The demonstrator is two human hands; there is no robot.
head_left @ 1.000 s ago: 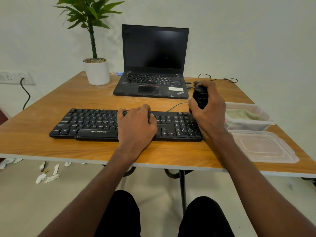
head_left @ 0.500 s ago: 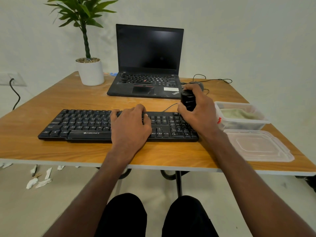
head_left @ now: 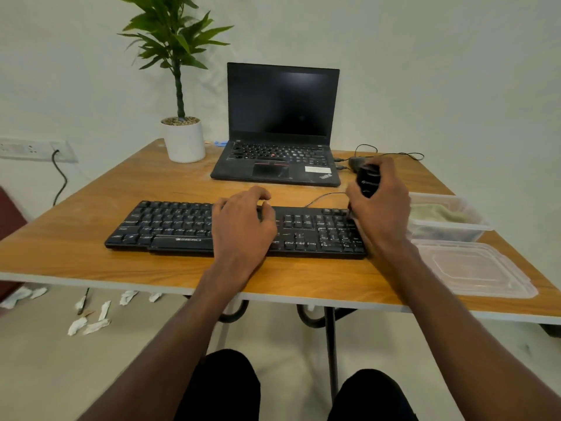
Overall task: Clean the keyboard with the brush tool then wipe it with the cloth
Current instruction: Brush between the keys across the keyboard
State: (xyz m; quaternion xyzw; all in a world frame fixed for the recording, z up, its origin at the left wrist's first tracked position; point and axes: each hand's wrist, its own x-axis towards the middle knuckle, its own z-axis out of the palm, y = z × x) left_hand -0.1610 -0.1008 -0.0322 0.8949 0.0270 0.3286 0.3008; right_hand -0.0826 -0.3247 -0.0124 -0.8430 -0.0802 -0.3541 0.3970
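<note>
Item, step in hand: brushing, judged to be at the number-pad end. Your right hand (head_left: 379,205) is closed around the brush tool (head_left: 368,180), a stubby black body with glossy casing; its bristles are hidden behind your fingers. Work it along the key rows in short strokes, tilted so the tip reaches the gaps. Your left hand (head_left: 243,226) lies flat, fingers spread, on the middle of the keyboard (head_left: 170,226), a long matte black slab with raised keys, near the front of the wood-grain table (head_left: 91,262); keep it pressing there as an anchor. The cloth (head_left: 437,212), soft and pale green, waits in the clear plastic tub (head_left: 449,232) just right of the keyboard.
</note>
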